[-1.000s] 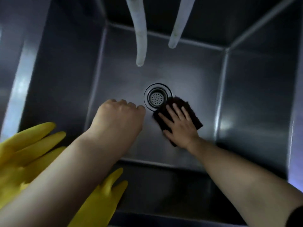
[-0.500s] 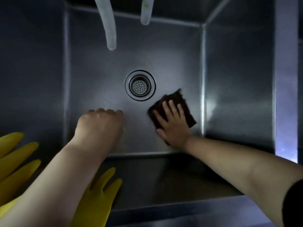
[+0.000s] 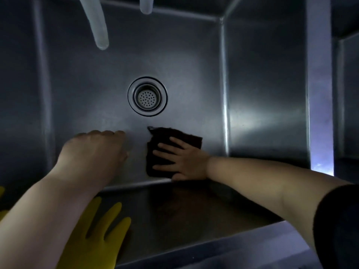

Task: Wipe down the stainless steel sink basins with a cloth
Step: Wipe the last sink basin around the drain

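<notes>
Your right hand point(image 3: 184, 160) lies flat, fingers straight and spread, pressing the dark cloth point(image 3: 171, 144) onto the sink basin point(image 3: 87, 90) floor, just in front of the drain strainer point(image 3: 147, 96) and beside the near wall. Your left hand point(image 3: 97, 150) rests knuckles-up on the floor to the left of the cloth, fingers curled under, holding nothing visible. A yellow rubber glove point(image 3: 93, 241) drapes over the near edge. Two pale hoses point(image 3: 97, 24) hang above.

Landmark: drain point(image 3: 147, 96) mid basin floor point(image 3: 81, 90). Right hand point(image 3: 183, 161) flat, pressing dark cloth point(image 3: 191, 137) just below-right of drain. Left hand point(image 3: 97, 150) fingers curled, below-left. Yellow glove point(image 3: 93, 245) far below-left, over near wall.
</notes>
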The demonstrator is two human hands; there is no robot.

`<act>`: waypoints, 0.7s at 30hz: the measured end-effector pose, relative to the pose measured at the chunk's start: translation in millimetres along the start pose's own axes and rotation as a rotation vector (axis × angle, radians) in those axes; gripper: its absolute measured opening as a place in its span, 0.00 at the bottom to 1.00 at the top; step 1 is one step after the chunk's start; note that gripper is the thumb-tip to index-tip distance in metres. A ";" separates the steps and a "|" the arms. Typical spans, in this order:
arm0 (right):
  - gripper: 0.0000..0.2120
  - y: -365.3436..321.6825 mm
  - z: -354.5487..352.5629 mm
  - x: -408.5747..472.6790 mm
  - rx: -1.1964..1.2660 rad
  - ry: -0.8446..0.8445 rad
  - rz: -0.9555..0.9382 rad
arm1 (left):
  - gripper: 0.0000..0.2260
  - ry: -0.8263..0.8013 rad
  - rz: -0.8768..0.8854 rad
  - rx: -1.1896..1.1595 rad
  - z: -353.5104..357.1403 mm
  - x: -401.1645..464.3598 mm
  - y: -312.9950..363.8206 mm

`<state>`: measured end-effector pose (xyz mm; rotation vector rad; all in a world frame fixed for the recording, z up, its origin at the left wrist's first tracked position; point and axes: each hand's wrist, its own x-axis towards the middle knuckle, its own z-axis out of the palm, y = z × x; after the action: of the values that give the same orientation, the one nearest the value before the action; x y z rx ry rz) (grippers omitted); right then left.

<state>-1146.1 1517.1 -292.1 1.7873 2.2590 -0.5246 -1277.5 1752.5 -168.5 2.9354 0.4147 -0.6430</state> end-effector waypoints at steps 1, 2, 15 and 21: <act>0.29 8.2 1.5 -15.4 -0.002 -0.036 0.055 | 0.16 -0.002 -0.003 -0.010 -0.5 0.9 -1.5; 0.30 15.4 2.0 -28.1 0.008 -0.066 0.130 | 0.16 0.002 -0.009 -0.019 -1.2 1.4 -3.1; 0.33 126.1 -38.8 70.2 0.149 0.149 1.060 | 0.14 -0.029 -0.062 -0.178 -7.4 7.6 -3.5; 0.30 149.1 -68.4 156.7 0.156 0.241 0.970 | 0.14 0.037 -0.061 -0.156 -6.5 7.7 -8.1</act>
<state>-1035.7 1714.4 -310.6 2.8022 1.1878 -0.2860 -1270.5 1763.1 -166.3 2.7998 0.5341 -0.5385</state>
